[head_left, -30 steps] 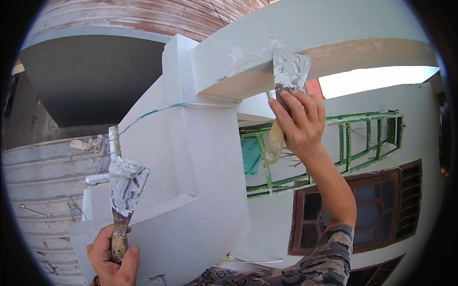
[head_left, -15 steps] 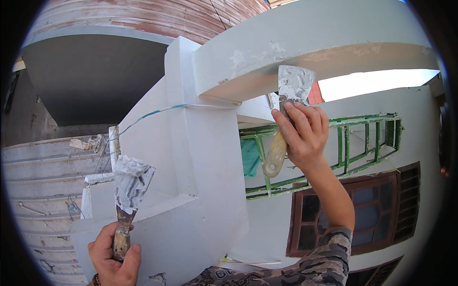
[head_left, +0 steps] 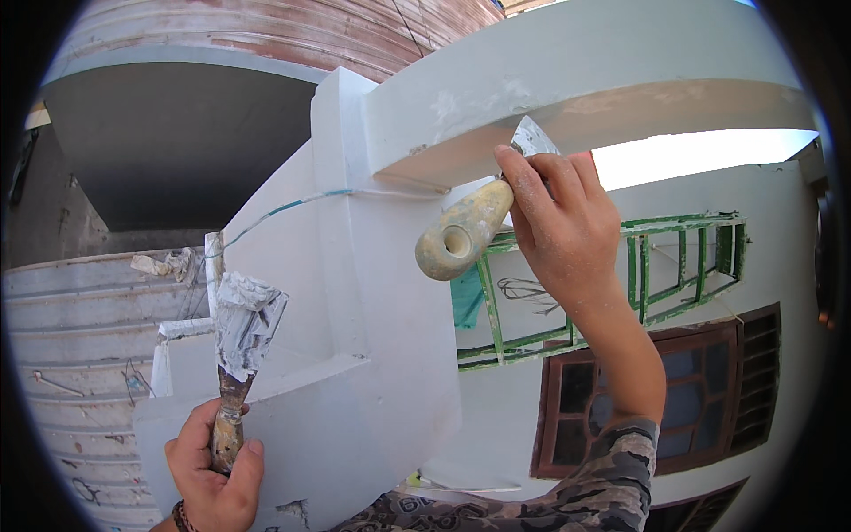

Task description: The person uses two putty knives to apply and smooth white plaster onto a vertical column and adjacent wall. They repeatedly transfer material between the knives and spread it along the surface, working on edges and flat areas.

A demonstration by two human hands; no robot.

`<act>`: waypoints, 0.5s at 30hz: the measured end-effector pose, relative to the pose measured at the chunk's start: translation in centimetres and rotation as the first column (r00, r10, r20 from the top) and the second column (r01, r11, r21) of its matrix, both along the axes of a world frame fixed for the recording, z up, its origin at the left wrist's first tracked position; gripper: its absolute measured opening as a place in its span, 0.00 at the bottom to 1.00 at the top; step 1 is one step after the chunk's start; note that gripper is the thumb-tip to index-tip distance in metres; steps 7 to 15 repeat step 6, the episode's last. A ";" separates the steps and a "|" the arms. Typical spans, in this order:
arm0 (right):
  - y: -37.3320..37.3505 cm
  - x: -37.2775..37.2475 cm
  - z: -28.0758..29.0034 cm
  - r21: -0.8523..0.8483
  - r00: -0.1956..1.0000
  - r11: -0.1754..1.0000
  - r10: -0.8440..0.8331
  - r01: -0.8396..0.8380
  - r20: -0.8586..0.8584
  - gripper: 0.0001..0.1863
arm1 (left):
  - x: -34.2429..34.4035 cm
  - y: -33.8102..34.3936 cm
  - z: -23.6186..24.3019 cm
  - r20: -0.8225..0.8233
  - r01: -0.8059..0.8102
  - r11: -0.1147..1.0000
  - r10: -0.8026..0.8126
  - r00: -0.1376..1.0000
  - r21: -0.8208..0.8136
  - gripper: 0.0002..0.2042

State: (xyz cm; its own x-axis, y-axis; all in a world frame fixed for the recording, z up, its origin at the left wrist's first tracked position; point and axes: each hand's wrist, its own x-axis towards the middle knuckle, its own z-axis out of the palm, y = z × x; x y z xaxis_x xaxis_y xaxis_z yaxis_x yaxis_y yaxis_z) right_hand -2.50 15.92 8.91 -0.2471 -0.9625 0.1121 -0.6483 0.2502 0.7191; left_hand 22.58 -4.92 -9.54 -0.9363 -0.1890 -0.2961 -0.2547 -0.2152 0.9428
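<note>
My left hand [head_left: 213, 474] is closed round the worn handle of a putty knife [head_left: 249, 326], held upright at the lower left with a thick load of white filler on its blade. Up at the beam, my right hand [head_left: 567, 222] grips a second putty knife [head_left: 463, 232] by its yellowish handle, whose butt with a round hole points down and left. Its blade, smeared with white, tilts up against or close to the underside of the pale beam [head_left: 585, 97]; contact cannot be made out. Whitish filler patches mark the beam's face and underside.
A white pillar [head_left: 341, 213] supports the beam, with a blue-white cable [head_left: 301, 202] strung across it. Behind my right arm a green ladder [head_left: 683, 257] hangs along the wall, above a brown-framed window [head_left: 683, 390]. Corrugated roofing [head_left: 71, 328] lies below left.
My right hand has turned its putty knife: the handle swung up and left toward me, and the blade shows narrower. The left hand and its loaded knife shifted only slightly.
</note>
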 end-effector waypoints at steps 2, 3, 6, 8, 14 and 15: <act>-0.7 0.4 -1.1 0.019 0.999 1.000 -0.012 0.013 -0.043 0.21 | 0.3 0.2 0.5 0.097 -0.086 0.990 0.075 0.992 0.113 0.15; -1.0 0.5 -1.6 0.026 0.998 0.999 -0.016 0.018 -0.065 0.21 | 0.4 0.1 0.5 0.100 -0.094 0.988 0.082 0.992 0.124 0.15; -1.2 0.5 -2.8 0.019 0.999 1.000 0.023 -0.023 -0.031 0.21 | 0.8 0.0 -0.1 0.051 -0.121 0.987 0.116 0.992 0.106 0.15; -1.2 0.5 -2.8 0.019 0.999 1.000 0.023 -0.023 -0.031 0.21 | 0.8 0.0 -0.1 0.051 -0.121 0.987 0.116 0.992 0.106 0.15; -1.2 0.5 -2.8 0.019 0.999 1.000 0.023 -0.023 -0.031 0.21 | 0.8 0.0 -0.1 0.051 -0.121 0.987 0.116 0.992 0.106 0.15; -1.2 0.5 -2.8 0.019 0.999 1.000 0.023 -0.023 -0.031 0.21 | 0.8 0.0 -0.1 0.051 -0.121 0.987 0.116 0.992 0.106 0.15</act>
